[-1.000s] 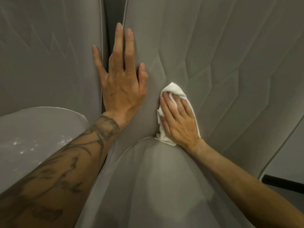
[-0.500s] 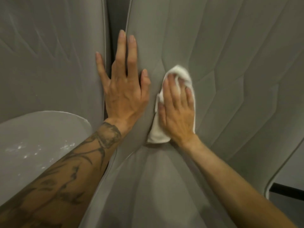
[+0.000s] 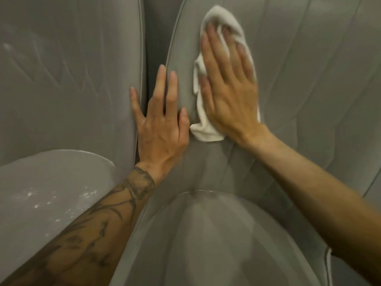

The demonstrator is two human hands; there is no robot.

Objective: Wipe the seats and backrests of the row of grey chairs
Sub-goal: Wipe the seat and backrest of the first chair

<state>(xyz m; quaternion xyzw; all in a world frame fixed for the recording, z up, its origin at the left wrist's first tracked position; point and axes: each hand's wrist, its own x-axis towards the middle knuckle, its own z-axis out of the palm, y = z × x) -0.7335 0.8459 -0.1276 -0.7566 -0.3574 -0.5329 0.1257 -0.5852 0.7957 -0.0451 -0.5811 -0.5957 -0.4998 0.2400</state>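
Backrest (image 3: 299, 79) padding looks soft and yielding, so the limp white cloth (image 3: 206, 129) sits pinned under the flat right hand (image 3: 228, 85) while the spread left hand (image 3: 162, 124) braces its edge.

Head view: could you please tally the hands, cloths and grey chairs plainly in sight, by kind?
Hands: 2, left hand and right hand
White cloth: 1
Grey chairs: 2, left chair and right chair
Total: 5

White cloth (image 3: 208, 131) — grey chairs (image 3: 299, 89)
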